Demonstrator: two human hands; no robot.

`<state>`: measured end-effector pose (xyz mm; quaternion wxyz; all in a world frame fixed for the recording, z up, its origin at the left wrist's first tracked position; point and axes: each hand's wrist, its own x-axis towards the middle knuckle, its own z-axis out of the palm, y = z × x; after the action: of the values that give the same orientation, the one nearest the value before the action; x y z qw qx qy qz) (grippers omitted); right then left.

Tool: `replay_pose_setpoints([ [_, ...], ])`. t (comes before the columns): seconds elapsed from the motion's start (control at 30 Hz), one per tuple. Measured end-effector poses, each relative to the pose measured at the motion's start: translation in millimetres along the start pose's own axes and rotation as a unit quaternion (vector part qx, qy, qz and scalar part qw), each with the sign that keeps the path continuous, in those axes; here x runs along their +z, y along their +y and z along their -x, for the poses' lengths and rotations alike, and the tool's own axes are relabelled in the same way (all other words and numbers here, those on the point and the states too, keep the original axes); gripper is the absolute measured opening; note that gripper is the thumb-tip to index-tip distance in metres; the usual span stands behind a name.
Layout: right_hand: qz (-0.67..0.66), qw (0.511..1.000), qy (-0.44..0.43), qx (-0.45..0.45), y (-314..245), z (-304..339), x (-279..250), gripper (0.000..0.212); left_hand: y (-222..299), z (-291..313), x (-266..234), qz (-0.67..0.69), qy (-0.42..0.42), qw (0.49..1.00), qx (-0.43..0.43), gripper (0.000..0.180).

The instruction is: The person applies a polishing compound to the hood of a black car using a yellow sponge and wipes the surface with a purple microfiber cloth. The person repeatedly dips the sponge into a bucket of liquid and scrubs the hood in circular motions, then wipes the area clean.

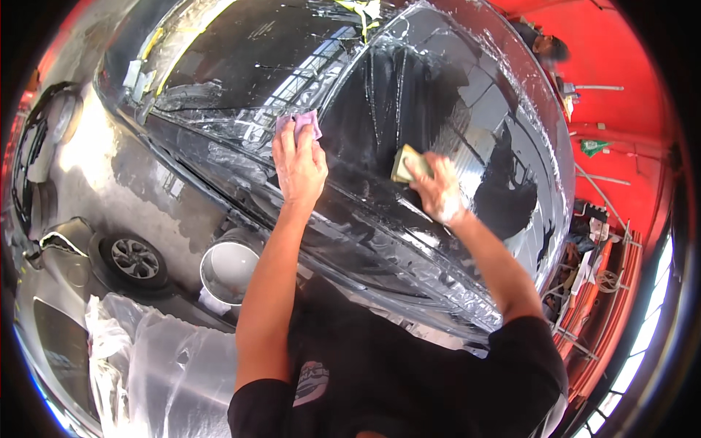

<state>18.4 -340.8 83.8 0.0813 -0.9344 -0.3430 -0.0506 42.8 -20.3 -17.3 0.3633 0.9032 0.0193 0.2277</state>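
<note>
Both my arms reach over a dark, glossy car body [350,109], which is streaked and partly covered with clear plastic film [475,139]. My left hand [299,171] presses a small folded pinkish-purple cloth or sheet [309,123] against the surface with its fingertips. To its right, my right hand [438,188] grips a yellowish sponge-like block [404,162] by its edge, flat on the dark panel. The palm sides of both hands are hidden. White residue shows on my right wrist.
A white bucket [230,271] stands on the floor at my left. Beyond it is another car with an alloy wheel [133,258], partly draped in clear plastic sheeting [182,365]. Along the red wall [621,58] at right stands a rack [602,292] with assorted items.
</note>
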Motion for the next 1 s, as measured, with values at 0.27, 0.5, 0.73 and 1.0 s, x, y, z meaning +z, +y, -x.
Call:
replay_pose_setpoints([
  [0.27,0.196,0.934,0.081,0.288,141.8,-141.5,23.5,0.048,8.5,-3.5,4.9,0.024,0.003,0.999,0.021,0.035],
  [0.5,0.025,0.999,0.027,0.020,1.4,-4.6,0.2,0.064,1.5,-4.1,-1.1,-0.002,0.006,1.000,0.010,0.037],
  [0.73,0.176,0.949,0.096,0.245,150.0,-153.6,27.1,0.048,16.9,-5.4,3.2,0.032,-0.012,0.999,0.027,0.036],
  [1.0,0.007,0.999,0.028,0.040,12.9,34.0,-1.0,0.071,1.1,-2.2,0.7,0.007,0.004,1.000,0.020,0.039],
])
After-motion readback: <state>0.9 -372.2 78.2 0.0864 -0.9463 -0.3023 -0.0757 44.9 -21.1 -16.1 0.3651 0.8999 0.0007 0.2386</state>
